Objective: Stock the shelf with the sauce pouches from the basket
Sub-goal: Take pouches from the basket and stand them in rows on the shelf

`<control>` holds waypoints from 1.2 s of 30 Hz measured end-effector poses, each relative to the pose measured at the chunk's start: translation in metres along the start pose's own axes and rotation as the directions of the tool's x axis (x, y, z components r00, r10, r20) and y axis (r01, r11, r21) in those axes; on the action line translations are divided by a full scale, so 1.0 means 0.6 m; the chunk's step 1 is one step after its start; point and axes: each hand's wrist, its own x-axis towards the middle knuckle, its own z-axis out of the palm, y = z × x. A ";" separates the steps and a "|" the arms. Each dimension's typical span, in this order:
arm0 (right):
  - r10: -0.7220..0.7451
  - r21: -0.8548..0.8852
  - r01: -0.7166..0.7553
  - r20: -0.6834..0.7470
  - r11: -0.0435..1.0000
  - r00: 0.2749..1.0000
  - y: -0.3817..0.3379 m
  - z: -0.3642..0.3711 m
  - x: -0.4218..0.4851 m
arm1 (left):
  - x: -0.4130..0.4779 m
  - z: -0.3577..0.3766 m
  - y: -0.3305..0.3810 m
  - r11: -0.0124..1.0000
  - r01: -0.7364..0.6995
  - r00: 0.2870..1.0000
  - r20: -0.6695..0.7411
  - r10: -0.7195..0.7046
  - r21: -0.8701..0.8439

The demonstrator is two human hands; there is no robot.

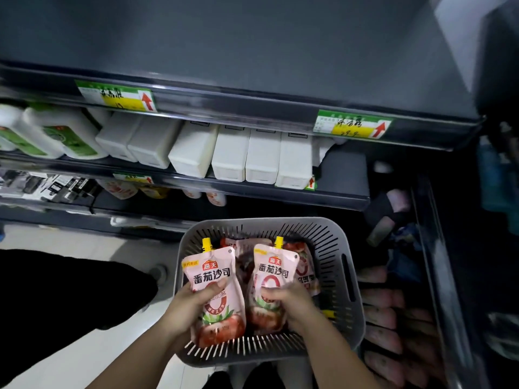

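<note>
A grey slotted basket [331, 242] sits low in front of the shelves and holds several pink tomato sauce pouches with yellow spouts. My left hand [193, 304] grips one pouch [210, 273] upright at the basket's left side. My right hand [286, 301] grips a second pouch [273, 270] upright in the basket's middle. More pouches [304, 265] lie flat beneath and behind them. A dark shelf [345, 178] stands above the basket, and a few similar pouches [123, 189] show on the lower shelf beneath it.
White boxes [233, 155] and white bottles with green labels [56, 136] fill the middle shelf. Price tags with red arrows [354, 124] hang on the shelf edges. A dark bin with pink packs [393, 318] stands to the right. A dark trouser leg [70, 290] lies left.
</note>
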 end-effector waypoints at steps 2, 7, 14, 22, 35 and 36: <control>-0.055 0.041 0.054 0.026 0.998 0.998 -0.006 -0.028 -0.019 | -0.001 0.000 0.010 1.000 0.008 1.000 0.030 -0.008 -0.001; -0.179 0.046 0.177 0.054 0.983 0.982 -0.039 -0.078 -0.065 | -0.010 0.024 0.053 0.995 -0.025 0.992 0.128 0.013 0.092; -0.303 0.053 0.300 0.060 0.952 0.951 -0.075 -0.077 -0.146 | -0.031 0.054 0.112 0.971 -0.080 0.975 0.222 0.028 0.226; -0.464 0.080 0.470 -0.084 0.879 0.882 -0.088 -0.079 -0.237 | -0.072 0.093 0.152 0.952 -0.150 0.925 0.378 0.040 0.267; -0.627 0.097 0.650 -0.191 0.754 0.755 -0.072 -0.130 -0.444 | -0.209 0.210 0.194 0.872 -0.406 0.782 0.598 0.176 0.273; -0.638 0.098 0.663 -0.201 0.742 0.743 -0.067 -0.136 -0.463 | -0.222 0.221 0.193 0.868 -0.420 0.766 0.616 0.182 0.266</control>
